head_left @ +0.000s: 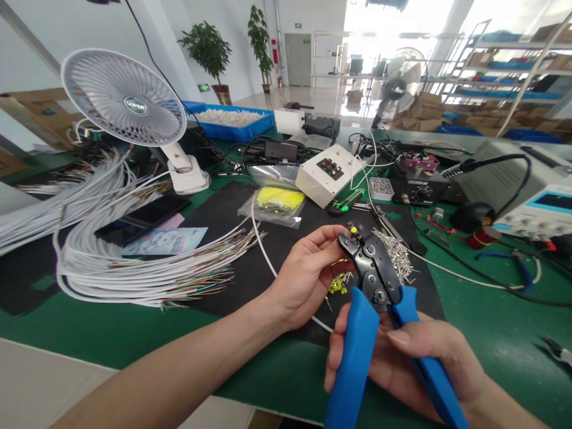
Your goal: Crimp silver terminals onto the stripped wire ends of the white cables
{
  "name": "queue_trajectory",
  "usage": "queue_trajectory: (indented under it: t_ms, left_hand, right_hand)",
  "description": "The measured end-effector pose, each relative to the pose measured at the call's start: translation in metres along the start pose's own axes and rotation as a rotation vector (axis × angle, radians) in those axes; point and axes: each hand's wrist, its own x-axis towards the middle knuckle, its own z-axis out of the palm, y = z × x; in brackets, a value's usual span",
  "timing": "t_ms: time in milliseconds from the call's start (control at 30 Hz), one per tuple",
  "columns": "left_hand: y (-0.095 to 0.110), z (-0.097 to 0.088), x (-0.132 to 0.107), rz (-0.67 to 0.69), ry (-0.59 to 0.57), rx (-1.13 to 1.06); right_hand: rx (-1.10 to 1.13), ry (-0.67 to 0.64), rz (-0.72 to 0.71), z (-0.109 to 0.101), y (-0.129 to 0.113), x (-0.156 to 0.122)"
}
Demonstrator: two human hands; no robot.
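Note:
My right hand (402, 357) is wrapped around the blue handles of a crimping tool (370, 268), whose handles stand apart. A small yellow-sleeved terminal (353, 230) sits at the tool's jaws. Beside those jaws, my left hand (308, 271) is closed in a pinch; its fingertips hide what they hold. A white cable (268, 259) runs across the black mat (218, 208) and passes beneath my left wrist. Yellow-sleeved terminals (339, 283) lie in a pile behind the tool, partly hidden by my fingers. To the right is a heap of bare silver terminals (397, 256).
Bundled white cables (134, 277) with stripped coloured ends spread on the left, near a phone (143, 217) and a white fan (129, 101). A bag of yellow sleeves (279, 199), a switch box (328, 173) and a green cutter knife (346, 202) stand beyond. Pliers (556, 351) lie right.

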Motion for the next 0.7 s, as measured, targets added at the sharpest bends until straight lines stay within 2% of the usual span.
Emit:
queue_trajectory:
  t_ms: [533, 700]
  left_hand:
    - [0.0022, -0.0035, -0.0007, 0.006, -0.030, 0.059]
    - [0.0056, -0.0042, -0.0020, 0.014, -0.049, 0.060]
  right_hand:
    - [0.004, 0.014, 0.022, -0.0040, 0.0064, -0.0022]
    - [-0.008, 0.009, 0.077, -0.0051, 0.0096, -0.0024]
